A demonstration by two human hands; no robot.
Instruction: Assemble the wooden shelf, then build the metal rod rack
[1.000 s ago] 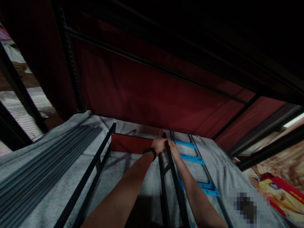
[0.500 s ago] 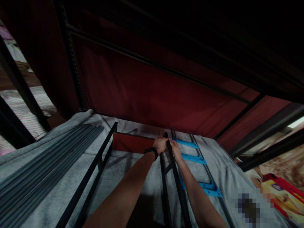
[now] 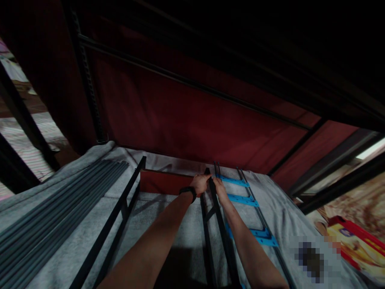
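- I have the right-hand black frame (image 3: 221, 226) in the middle of my view: two long rails with a short crosspiece, running away from me over a grey blanket (image 3: 288, 216).
- My left hand (image 3: 200, 184) is at its far end, coming in from the left, fingers bent against the metal. I can't tell whether they close around it.
- My right hand (image 3: 220, 188) touches the upper rail from the right, just beside the left one. Its fingertips are too dark for me to call a grip.
- I see a black wristband (image 3: 189, 192) on my left wrist.
- A red-brown board (image 3: 162, 182) spans the far ends between this frame and the left-hand black frame (image 3: 110, 220); its right end reaches my left hand.
- Just right of my hands, three blue brackets (image 3: 243, 199) sit on dark rods (image 3: 261, 216); my right forearm covers part of the lowest.
- Grey tubes (image 3: 69, 212) lie bundled at far left.
- Beyond hangs dark red cloth (image 3: 186, 116), crossed by a metal bar (image 3: 192, 82).
- At right I get a red-and-yellow box (image 3: 357, 245) beside a pixelated patch (image 3: 313, 257).
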